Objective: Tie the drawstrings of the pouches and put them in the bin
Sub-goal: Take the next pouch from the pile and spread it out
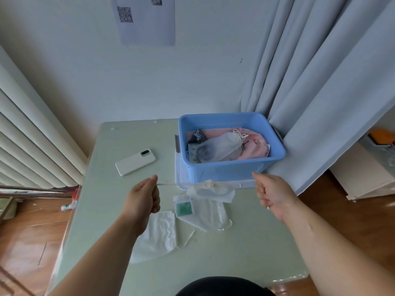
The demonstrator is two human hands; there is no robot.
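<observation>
Nearest to me, a white cloth point(156, 236) lies on the bench point(102, 210). Behind it both grips are closed on the drawstring point(181, 184). The left grip point(142, 197) pinches 1 end and the right grip point(271, 194) holds the other, so the string is tight. Between them is the white pouch point(211, 190), its neck gathered, just before the blue bin point(233, 169). Inside the bin lies a mesh pouch point(218, 149).
</observation>
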